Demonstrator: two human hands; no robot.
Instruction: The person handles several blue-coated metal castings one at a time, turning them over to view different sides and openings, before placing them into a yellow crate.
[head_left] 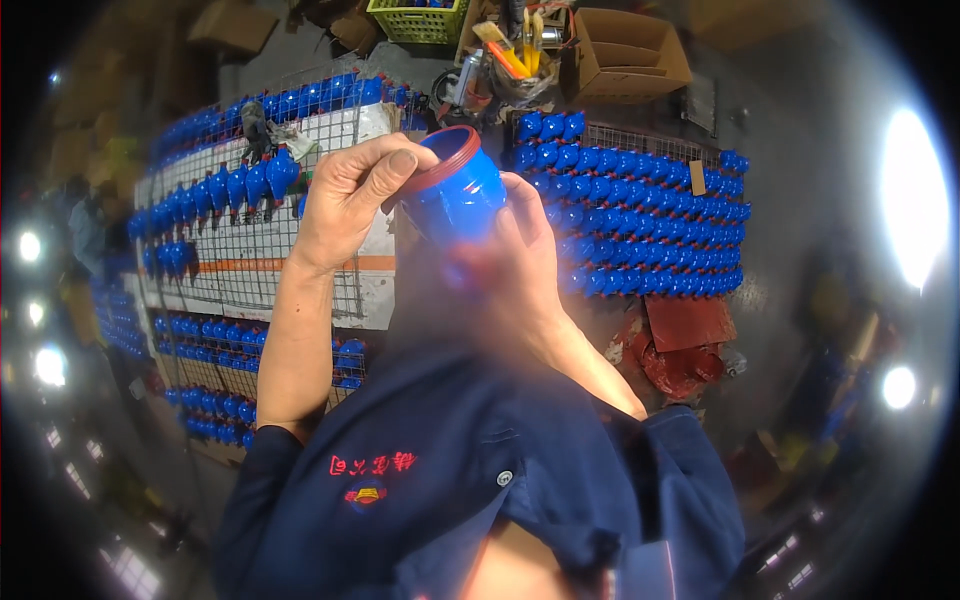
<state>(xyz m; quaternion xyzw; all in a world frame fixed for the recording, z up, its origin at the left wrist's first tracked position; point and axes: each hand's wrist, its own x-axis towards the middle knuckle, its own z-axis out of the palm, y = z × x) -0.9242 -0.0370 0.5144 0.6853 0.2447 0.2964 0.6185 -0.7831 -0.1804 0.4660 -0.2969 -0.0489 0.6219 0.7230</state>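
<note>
A hollow, round-bodied blue fitting point(458, 200) with a red-brown rim is held up in front of my chest, its mouth tilted up and away. My left hand point(345, 195) pinches the rim at its left side, thumb outside and fingertips reaching into the opening. On the other side, my right hand point(528, 225) grips the body, its thumb against the blue surface and the fingers partly behind it. The lower end of the fitting is smeared, with a reddish patch, so its shape there cannot be made out.
A wire rack point(640, 205) at the right carries several rows of blue pieces. Left, a wire mesh panel point(345, 235) holds more, with a dark glove point(257, 128) on it. Brushes point(525, 55), a cardboard box point(625, 60) and a green crate point(420, 22) stand behind. Red-stained pieces point(690, 325) lie right.
</note>
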